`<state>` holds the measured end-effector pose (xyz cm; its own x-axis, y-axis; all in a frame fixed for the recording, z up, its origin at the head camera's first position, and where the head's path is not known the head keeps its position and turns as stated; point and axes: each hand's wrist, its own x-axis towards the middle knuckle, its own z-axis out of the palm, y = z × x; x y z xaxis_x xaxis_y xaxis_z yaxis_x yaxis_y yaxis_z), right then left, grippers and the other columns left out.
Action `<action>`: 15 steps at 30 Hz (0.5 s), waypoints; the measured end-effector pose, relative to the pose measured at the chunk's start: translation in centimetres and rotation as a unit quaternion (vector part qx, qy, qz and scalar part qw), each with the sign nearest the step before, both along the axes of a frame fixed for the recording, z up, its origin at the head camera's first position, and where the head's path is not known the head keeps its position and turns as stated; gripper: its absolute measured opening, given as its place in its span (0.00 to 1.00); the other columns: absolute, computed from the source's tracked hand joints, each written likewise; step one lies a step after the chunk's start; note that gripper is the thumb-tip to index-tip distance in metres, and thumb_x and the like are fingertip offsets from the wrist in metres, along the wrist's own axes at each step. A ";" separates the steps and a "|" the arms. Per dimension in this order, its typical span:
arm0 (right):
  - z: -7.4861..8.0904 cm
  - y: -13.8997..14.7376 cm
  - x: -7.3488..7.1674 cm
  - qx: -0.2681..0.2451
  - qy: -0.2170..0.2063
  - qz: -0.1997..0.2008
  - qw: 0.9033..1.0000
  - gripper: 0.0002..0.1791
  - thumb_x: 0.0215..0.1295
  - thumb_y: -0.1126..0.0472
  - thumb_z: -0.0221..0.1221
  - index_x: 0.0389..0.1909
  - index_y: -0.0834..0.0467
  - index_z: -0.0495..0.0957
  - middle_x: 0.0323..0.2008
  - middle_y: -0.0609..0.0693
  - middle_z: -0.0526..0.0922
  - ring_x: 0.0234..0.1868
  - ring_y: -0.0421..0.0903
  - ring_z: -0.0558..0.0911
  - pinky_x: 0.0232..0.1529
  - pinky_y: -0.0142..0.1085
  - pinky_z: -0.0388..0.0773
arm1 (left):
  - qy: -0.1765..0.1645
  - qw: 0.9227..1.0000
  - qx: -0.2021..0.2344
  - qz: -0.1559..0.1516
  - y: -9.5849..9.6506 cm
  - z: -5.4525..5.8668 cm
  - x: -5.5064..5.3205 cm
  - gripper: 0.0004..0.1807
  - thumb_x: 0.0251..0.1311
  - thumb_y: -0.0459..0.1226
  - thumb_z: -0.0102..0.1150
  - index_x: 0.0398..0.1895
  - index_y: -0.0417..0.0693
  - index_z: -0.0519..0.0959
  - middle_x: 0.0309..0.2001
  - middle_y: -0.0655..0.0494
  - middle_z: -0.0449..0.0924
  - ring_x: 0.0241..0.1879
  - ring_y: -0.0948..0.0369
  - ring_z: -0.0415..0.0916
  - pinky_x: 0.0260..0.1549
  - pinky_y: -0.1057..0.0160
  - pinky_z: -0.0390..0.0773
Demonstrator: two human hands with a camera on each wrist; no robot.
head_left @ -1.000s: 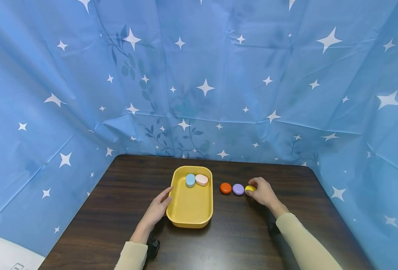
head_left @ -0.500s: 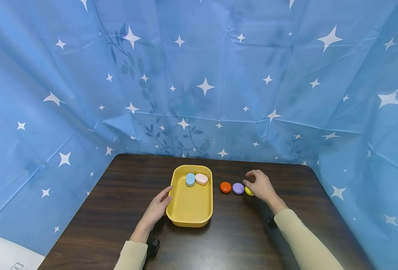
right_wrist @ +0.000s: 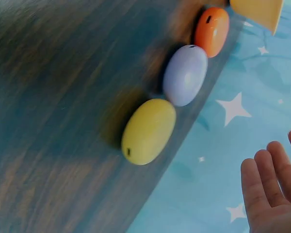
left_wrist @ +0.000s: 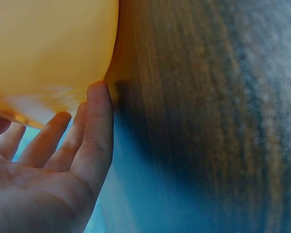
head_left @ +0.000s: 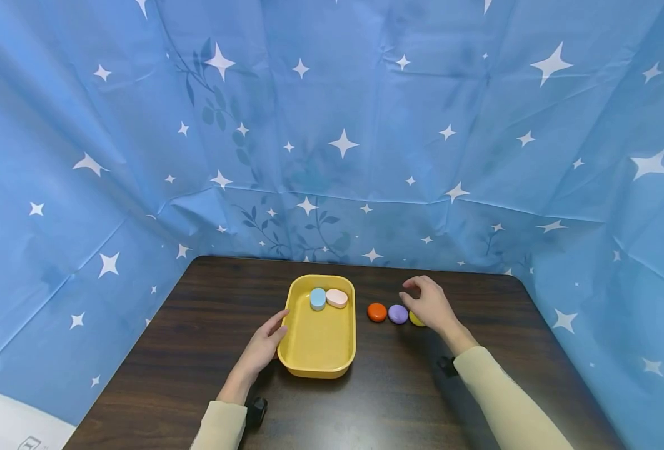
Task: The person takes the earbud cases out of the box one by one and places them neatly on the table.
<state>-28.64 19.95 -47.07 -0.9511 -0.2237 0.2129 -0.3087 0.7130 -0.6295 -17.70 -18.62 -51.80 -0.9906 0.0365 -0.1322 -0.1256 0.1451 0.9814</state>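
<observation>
My left hand lies along the left side of a yellow tray, its relaxed fingers touching the outer wall in the left wrist view. Inside the tray's far end sit a light blue bead and a pale pink oval bead. To the right, in a row on the table, are rounded beads with small dark slots: orange, purple and yellow. My right hand hovers above the row with nothing in it, partly hiding the yellow bead in the head view.
The dark wooden table ends at the back against a blue star-patterned cloth, which also hangs along both sides. A dark wrist device shows beside the left sleeve. Something white with printing lies at the lower left.
My right hand has let go of the yellow bead, risen and shifted slightly left over the row. The yellow bead stays beside the purple one. My left hand and the tray have not moved.
</observation>
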 end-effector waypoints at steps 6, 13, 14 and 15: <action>0.9 -1.2 0.5 0.000 0.006 0.011 1.000 0.16 0.70 0.57 0.63 0.53 0.62 0.80 0.52 0.57 0.79 0.50 0.57 0.77 0.54 0.54 0.76 | 0.006 1.000 0.001 0.000 0.0 0.1 0.0 0.27 0.79 0.38 0.46 0.78 0.48 0.61 0.72 0.34 0.64 0.59 0.42 0.77 0.49 0.46 0.82; 1.4 -2.2 0.9 -0.013 0.024 0.027 0.999 0.14 0.69 0.56 0.64 0.50 0.59 0.81 0.50 0.54 0.80 0.47 0.54 0.77 0.52 0.52 0.76 | -0.001 1.000 0.003 0.000 0.0 0.1 0.0 0.27 0.80 0.38 0.46 0.78 0.50 0.62 0.73 0.36 0.63 0.59 0.44 0.77 0.49 0.48 0.82; 1.5 -2.3 1.0 -0.015 0.026 0.030 0.999 0.14 0.69 0.57 0.64 0.50 0.59 0.81 0.50 0.54 0.80 0.48 0.55 0.77 0.52 0.52 0.76 | -0.001 1.000 0.002 0.000 0.0 0.1 0.0 0.27 0.80 0.38 0.46 0.78 0.50 0.62 0.73 0.36 0.63 0.59 0.44 0.77 0.49 0.48 0.82; 1.6 -2.5 1.0 -0.017 0.027 0.032 0.999 0.13 0.69 0.57 0.64 0.50 0.58 0.81 0.50 0.54 0.80 0.48 0.55 0.77 0.51 0.52 0.76 | 0.000 1.000 0.002 -0.001 0.0 0.1 0.0 0.27 0.80 0.38 0.46 0.78 0.50 0.61 0.73 0.36 0.63 0.59 0.43 0.77 0.49 0.48 0.83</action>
<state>-27.63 17.46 -45.50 -0.9221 -0.2755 0.2718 -0.3869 0.6695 -0.6341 -17.70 -18.67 -51.72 -0.9904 0.0390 -0.1330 -0.1263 0.1410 0.9819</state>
